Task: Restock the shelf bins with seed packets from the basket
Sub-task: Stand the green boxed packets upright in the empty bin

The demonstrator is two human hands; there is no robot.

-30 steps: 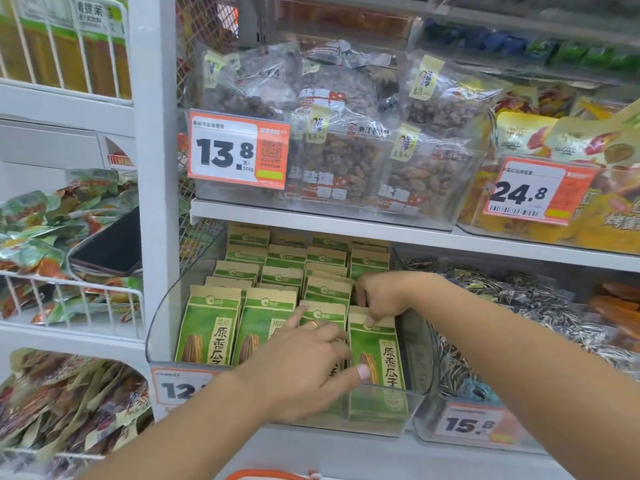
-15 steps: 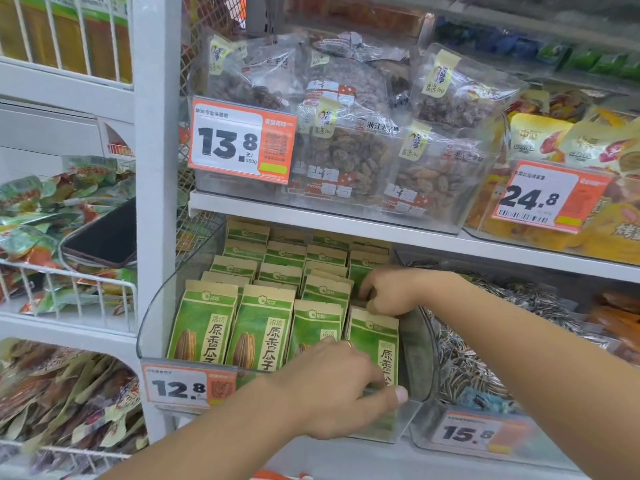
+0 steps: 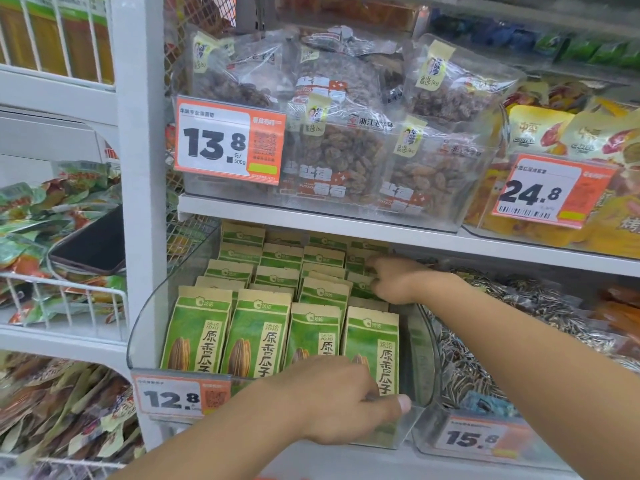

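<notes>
Green and tan seed packets [image 3: 258, 337] stand upright in several rows inside a clear shelf bin [image 3: 145, 327] with a 12.8 price tag [image 3: 180, 396]. My left hand [image 3: 341, 400] is at the bin's front right corner. Its fingers curl over the front wall, the thumb lies outside, and it partly covers the two front right packets. My right hand [image 3: 393, 278] reaches deep into the right-hand column, fingers curled on the top of a rear packet [image 3: 360, 287]. The basket is out of view.
A white shelf board [image 3: 346, 226] lies close above the bin and carries a clear bin of raisin bags [image 3: 332, 150]. A bin of striped sunflower seeds [image 3: 485, 348] stands to the right. A white post [image 3: 143, 168] and wire baskets [image 3: 65, 289] with a dark phone [image 3: 91, 244] are to the left.
My left hand slid down off the front packet to the bin's front wall. My right hand moved further back along the right-hand column.
</notes>
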